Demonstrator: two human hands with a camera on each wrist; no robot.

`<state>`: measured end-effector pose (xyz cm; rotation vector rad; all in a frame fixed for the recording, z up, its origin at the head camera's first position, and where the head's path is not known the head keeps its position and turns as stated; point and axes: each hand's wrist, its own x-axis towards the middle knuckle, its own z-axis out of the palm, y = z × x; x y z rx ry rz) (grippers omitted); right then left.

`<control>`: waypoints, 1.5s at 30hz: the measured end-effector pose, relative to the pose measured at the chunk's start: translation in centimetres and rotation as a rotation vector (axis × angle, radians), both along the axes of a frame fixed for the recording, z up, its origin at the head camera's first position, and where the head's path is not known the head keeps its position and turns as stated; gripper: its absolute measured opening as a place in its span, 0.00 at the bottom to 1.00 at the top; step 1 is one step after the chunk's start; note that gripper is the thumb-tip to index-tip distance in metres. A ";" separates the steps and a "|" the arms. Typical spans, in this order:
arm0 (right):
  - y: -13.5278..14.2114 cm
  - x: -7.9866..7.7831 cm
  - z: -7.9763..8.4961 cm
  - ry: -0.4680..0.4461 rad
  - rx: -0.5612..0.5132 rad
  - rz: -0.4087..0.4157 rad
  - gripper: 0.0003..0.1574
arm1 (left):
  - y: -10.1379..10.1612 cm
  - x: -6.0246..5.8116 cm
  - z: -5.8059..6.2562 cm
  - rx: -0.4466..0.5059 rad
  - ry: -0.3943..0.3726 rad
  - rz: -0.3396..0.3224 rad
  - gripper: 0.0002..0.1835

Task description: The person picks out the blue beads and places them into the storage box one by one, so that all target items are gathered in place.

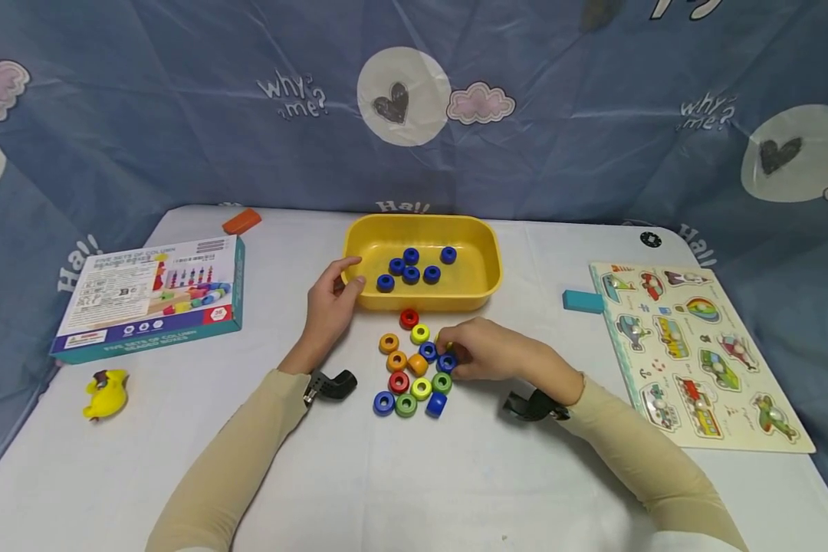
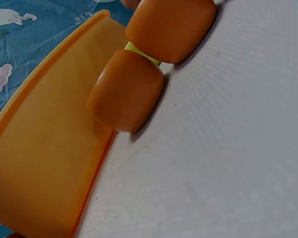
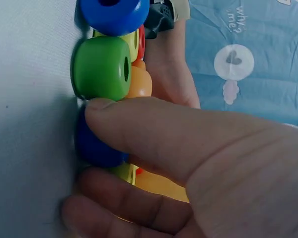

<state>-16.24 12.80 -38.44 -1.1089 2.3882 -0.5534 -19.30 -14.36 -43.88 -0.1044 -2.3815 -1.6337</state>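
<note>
At the left end of a yellow plastic tub (image 1: 424,302), my left hand (image 1: 330,305) holds the rim by the near corner with thumb and fingers. Several blue beads (image 1: 410,274) lie inside the tub. My right hand (image 1: 495,351) is at the right side of a loose group of beads on the table. Its thumb and fingers pinch a blue bead (image 3: 97,144), partly hidden by the thumb. Right beside that bead sits a green bead (image 3: 102,68). Red (image 1: 399,382), yellow (image 1: 421,389), orange (image 1: 389,343) and more blue beads make up the group.
A bead-set box (image 1: 155,295) and a yellow toy duck (image 1: 106,394) are on the left, an orange block (image 1: 241,221) behind. To the right lie a teal block (image 1: 583,301), a picture puzzle board (image 1: 704,353) and a black round disc (image 1: 651,239).
</note>
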 end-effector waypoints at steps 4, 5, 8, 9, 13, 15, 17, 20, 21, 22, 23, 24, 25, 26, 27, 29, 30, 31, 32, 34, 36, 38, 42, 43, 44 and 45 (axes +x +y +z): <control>0.5 -0.3 1.3 0.011 -0.056 0.014 0.15 | 0.0 -0.1 -0.1 0.009 -0.005 -0.004 0.19; 0.6 -0.6 2.0 0.022 -0.082 0.006 0.15 | 0.0 -0.1 -0.1 0.011 -0.005 -0.004 0.19; 1.0 -1.6 4.1 0.102 -0.175 -0.059 0.14 | -0.1 -0.1 -0.1 0.023 -0.001 -0.004 0.19; 1.1 -2.2 4.7 0.143 -0.193 -0.093 0.14 | -0.1 -0.1 -0.1 0.022 0.002 -0.003 0.19; 1.1 -5.0 5.9 0.266 -0.166 -0.264 0.16 | -0.1 -0.1 -0.1 0.020 0.003 -0.002 0.19; 0.7 -6.5 5.6 0.279 -0.119 -0.328 0.17 | 0.0 0.0 -0.1 0.014 -0.004 -0.001 0.19; 0.2 -7.9 4.6 0.261 -0.063 -0.367 0.17 | 0.0 0.1 -0.2 0.016 -0.010 0.002 0.19; -0.7 -9.3 2.9 0.217 0.020 -0.390 0.18 | 0.1 0.1 -0.2 0.021 -0.010 -0.001 0.19; -0.9 -9.6 2.3 0.207 0.043 -0.395 0.19 | 0.1 0.1 -0.2 0.022 -0.007 -0.003 0.19; -1.1 -9.8 1.9 0.201 0.063 -0.400 0.20 | 0.1 0.1 -0.2 0.018 -0.002 -0.005 0.19; -1.2 -10.0 1.5 0.199 0.073 -0.402 0.22 | 0.2 0.1 -0.1 0.017 0.003 -0.006 0.20; -1.3 -10.1 1.2 0.198 0.077 -0.406 0.23 | 0.2 0.1 -0.1 0.016 0.009 -0.006 0.20; -1.4 -10.1 1.1 0.199 0.078 -0.410 0.24 | 0.2 0.0 0.0 0.012 0.012 -0.006 0.19; -1.4 -10.1 1.0 0.203 0.075 -0.410 0.25 | 0.2 0.0 0.0 0.010 0.013 -0.004 0.19; -1.4 -10.1 1.0 0.204 0.073 -0.414 0.26 | 0.1 0.0 0.0 0.010 0.014 -0.003 0.19; -1.4 -10.1 1.1 0.199 0.063 -0.403 0.25 | 0.1 0.0 0.0 0.012 0.012 -0.001 0.19; -1.4 -10.0 1.2 0.198 0.060 -0.397 0.25 | 0.0 0.0 0.0 0.012 0.010 0.001 0.19; -1.3 -9.8 1.5 0.201 0.058 -0.390 0.25 | 0.0 0.0 0.0 0.012 0.007 0.003 0.19; -1.2 -9.6 1.8 0.207 0.044 -0.382 0.25 | 0.0 0.0 0.0 0.014 0.006 0.003 0.19; -0.8 -8.8 2.5 0.218 -0.017 -0.366 0.24 | 0.0 0.0 -0.1 0.016 -0.001 0.004 0.19; -0.5 -7.6 3.3 0.230 -0.122 -0.337 0.22 | 0.0 0.1 -0.2 0.018 -0.007 0.005 0.19; -0.2 -6.1 3.8 0.212 -0.240 -0.266 0.20 | 0.0 0.1 -0.3 0.020 -0.009 0.002 0.19; -0.4 -3.1 3.4 0.102 -0.313 -0.085 0.17 | 0.0 0.1 -0.2 0.015 0.000 0.006 0.19; -0.5 -2.6 3.1 0.080 -0.294 -0.050 0.17 | 0.1 0.0 -0.1 0.013 0.002 0.008 0.19; -0.6 -2.3 2.6 0.059 -0.272 -0.028 0.16 | 0.1 0.0 -0.1 0.010 0.004 0.010 0.19; -0.8 -2.0 2.3 0.049 -0.249 -0.015 0.15 | 0.1 0.0 -0.1 0.008 0.007 0.011 0.19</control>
